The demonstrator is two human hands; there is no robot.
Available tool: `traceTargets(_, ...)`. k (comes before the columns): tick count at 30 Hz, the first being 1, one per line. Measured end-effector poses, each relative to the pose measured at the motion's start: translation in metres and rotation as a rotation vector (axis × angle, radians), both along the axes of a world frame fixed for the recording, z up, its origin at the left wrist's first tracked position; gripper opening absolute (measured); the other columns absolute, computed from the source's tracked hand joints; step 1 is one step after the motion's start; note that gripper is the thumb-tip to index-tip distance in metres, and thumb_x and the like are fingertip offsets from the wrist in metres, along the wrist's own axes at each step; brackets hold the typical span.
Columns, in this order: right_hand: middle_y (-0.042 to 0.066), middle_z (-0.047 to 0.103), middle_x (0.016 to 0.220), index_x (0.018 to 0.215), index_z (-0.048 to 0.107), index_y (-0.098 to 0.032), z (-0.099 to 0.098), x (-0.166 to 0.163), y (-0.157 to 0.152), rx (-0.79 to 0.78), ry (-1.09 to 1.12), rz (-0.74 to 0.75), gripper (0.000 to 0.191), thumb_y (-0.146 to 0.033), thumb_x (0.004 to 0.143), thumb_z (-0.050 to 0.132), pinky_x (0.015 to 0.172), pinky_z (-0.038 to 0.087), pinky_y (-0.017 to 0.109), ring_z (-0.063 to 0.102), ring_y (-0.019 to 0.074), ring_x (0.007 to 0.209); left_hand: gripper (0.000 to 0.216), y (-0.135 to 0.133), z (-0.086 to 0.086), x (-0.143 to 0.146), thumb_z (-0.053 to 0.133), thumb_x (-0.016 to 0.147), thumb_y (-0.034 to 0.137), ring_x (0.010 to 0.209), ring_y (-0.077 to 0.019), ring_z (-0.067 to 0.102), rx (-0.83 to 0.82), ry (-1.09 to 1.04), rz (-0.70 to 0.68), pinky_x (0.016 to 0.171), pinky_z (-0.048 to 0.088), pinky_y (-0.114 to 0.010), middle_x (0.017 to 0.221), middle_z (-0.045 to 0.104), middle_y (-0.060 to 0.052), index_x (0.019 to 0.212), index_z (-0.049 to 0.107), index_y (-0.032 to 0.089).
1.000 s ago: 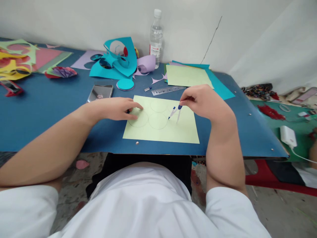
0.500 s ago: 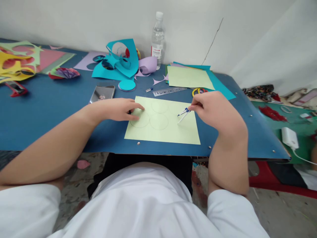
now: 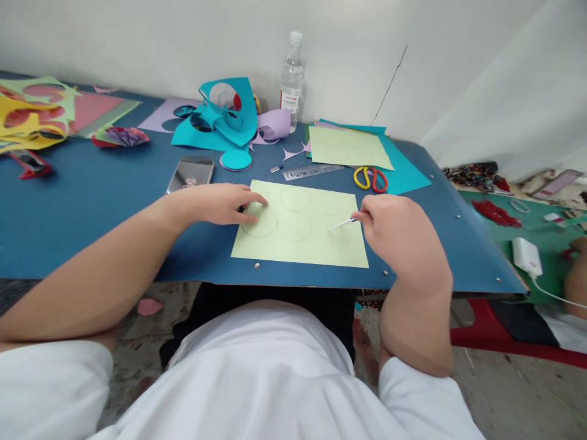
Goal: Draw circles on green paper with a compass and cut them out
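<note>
A pale yellow-green sheet of paper (image 3: 300, 252) lies on the blue table in front of me, with several thin circles drawn on it. My left hand (image 3: 233, 205) rests on the sheet's left edge, fingers spread and holding nothing. At the right side my right hand (image 3: 383, 223) pinches the top of a drawing compass (image 3: 342, 224). The compass is tilted low, its tip touching or very near the paper; its legs overlap in view. A faint arc shows on the sheet just above it.
Behind the sheet lie a clear ruler (image 3: 312, 172), scissors (image 3: 370, 179), a phone (image 3: 191, 174) and blue paper discs (image 3: 236, 160). Stacked paper (image 3: 351, 146), blue cut-outs (image 3: 215, 119) and a water bottle (image 3: 291, 85) stand farther back. Another person's arm (image 3: 576, 278) shows at far right.
My right hand has swung down and turned, tilting the compass lower, and a short arc now shows above it. The scissors are more exposed. My left hand stays in place.
</note>
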State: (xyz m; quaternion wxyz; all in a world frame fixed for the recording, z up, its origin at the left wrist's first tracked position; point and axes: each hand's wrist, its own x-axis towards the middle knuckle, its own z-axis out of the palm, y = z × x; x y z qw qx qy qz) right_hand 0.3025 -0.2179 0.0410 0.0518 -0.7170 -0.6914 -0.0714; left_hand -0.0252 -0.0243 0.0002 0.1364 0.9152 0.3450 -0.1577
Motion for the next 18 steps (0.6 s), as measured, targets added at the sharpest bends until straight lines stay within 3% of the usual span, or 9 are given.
traceTargets(11,0.013,0.074,0.086,0.089,0.077,-0.019,0.001,-0.034,-0.007,-0.018,-0.091,-0.049,0.031,-0.010,0.118,0.070,0.068,0.023,0.039,0.064,0.0266,0.083,0.078,-0.006,0.005,0.004,0.054,0.118,0.060,0.127,-0.0403,0.084,-0.006,0.023,0.022,0.103,0.059,-0.039,0.153,0.081,-0.021,0.187,0.068,0.026)
traceTargets(18,0.014,0.077,0.088,0.093,0.081,-0.020,-0.003,-0.035,0.007,0.014,-0.061,0.065,0.035,-0.020,0.123,0.063,0.067,0.026,0.040,0.066,0.0272,0.082,0.078,-0.006,0.004,0.005,0.055,0.118,0.060,0.129,-0.0415,0.084,-0.008,0.026,0.028,0.105,0.060,-0.041,0.156,0.081,-0.022,0.187,0.068,0.026)
